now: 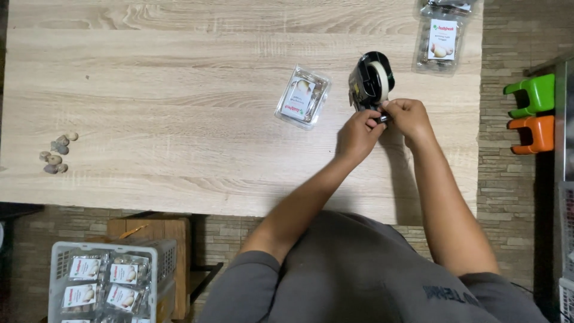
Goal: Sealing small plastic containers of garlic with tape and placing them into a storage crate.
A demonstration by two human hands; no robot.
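Two hands meet at the near end of a black tape dispenser [371, 81] that stands on the pale wooden table [179, 107], right of the middle and toward the far side; the left hand [357, 134] pinches narrowly at the cutter end, and the right hand [408, 115] is curled tight just beside it, both seemingly gripping the free end of the whitish tape, though the strip itself is too small to make out. As a judgement, the main risk is at the cutter: fingertips sit right against the blade edge, so a sharp pull could nick a finger or tear the tape crooked. Neither hand steadies the dispenser body, so a hard tug could drag or tip it toward the near edge. A loose end could also fold back and stick to itself. Just left of the dispenser lies a small clear plastic pack [303, 97] with a white label, near but apart, close enough for a sliding dispenser to bump it. A second clear pack [443, 37] lies at the far right corner. Well apart at the left are a few small round nuts [55, 155]. Below the near left edge a white basket [57, 263] holds more labelled packs; green and orange stools [532, 112] stand to the right.
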